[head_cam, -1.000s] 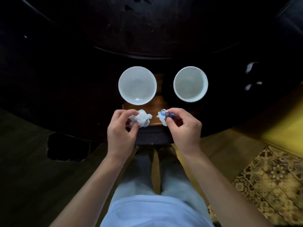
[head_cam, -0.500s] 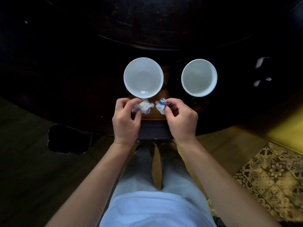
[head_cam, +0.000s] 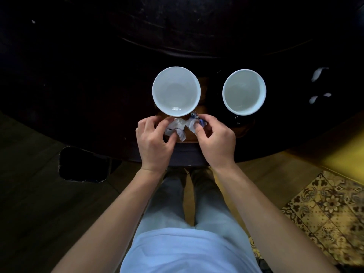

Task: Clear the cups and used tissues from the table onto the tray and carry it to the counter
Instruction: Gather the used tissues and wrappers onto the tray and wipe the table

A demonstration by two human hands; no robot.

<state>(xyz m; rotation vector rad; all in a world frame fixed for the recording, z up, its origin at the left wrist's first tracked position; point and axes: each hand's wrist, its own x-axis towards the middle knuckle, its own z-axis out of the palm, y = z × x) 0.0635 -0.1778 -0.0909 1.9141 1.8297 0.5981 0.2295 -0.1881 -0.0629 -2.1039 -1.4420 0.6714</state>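
Two white cups stand side by side on a brown wooden tray (head_cam: 244,131) on the dark table: the left cup (head_cam: 176,91) and the right cup (head_cam: 244,92). Just in front of the left cup, my left hand (head_cam: 153,140) pinches a crumpled white tissue (head_cam: 176,129) low over the tray's near part. My right hand (head_cam: 215,140) pinches a smaller white tissue with a blue and silver wrapper (head_cam: 195,120). The two tissues touch each other between my hands.
The dark round table (head_cam: 98,85) fills the upper view, its near edge just behind my wrists. Small white scraps (head_cam: 319,85) lie on it at the far right. Wooden floor, a dark patch (head_cam: 82,164) at left and a patterned rug (head_cam: 331,209) at right lie below.
Both hands have moved forward and down toward the tray with their tissues, and the tissues have come together in front of the left cup.
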